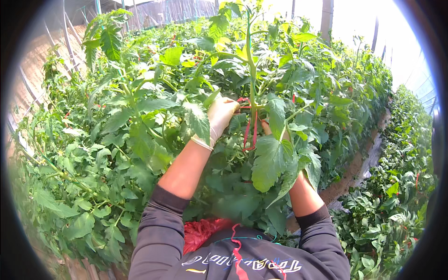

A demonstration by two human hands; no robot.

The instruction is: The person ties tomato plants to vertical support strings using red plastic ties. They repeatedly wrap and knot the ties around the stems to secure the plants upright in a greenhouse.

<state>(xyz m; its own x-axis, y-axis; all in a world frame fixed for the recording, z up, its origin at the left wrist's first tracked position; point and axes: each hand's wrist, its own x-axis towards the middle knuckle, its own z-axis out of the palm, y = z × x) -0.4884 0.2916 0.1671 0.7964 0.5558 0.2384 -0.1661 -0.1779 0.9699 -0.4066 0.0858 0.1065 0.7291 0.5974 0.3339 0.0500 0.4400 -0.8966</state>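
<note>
A thick green tomato stem [252, 80] rises upright in front of me. Around it loops a red plastic ribbon [247, 134], its lower part hanging in a narrow loop beside the stem. My left hand [221, 115], in a pale thin glove, is just left of the stem with its fingers curled together where the ribbon's upper end meets them. To the right of the stem is my right hand [266, 128]. Large tomato leaves [268, 162] cover most of it, so its grip is hidden; only some fingers show close to the ribbon.
Dense tomato plants [80, 196] surround me, some tied with red ribbon. A bundle of red ribbons [206, 233] hangs at my waist, and a loose strip [237, 253] lies down my dark top. A dirt path [350, 175] runs along the right. Posts [327, 21] stand behind.
</note>
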